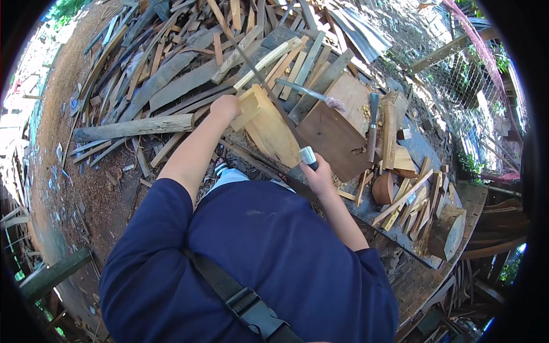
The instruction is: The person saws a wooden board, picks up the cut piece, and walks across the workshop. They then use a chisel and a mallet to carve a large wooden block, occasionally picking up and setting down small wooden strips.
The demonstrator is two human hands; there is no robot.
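My left hand (pixel 225 107) grips the top end of a pale wooden block (pixel 269 127) that stands tilted in front of me. My right hand (pixel 318 174) is closed around the grey handle (pixel 308 155) of a long thin blade (pixel 257 71), which runs up and left across the block's right edge. The blade's lower part is hidden behind the block and my hand.
A brown board (pixel 334 140) lies right of the block, with a chisel-like tool (pixel 372 126), a grey tool (pixel 306 90) and several wood offcuts (pixel 409 200) on the dark bench (pixel 423 151). A large heap of scrap planks (pixel 189 63) covers the ground ahead; a log (pixel 134 127) lies left.
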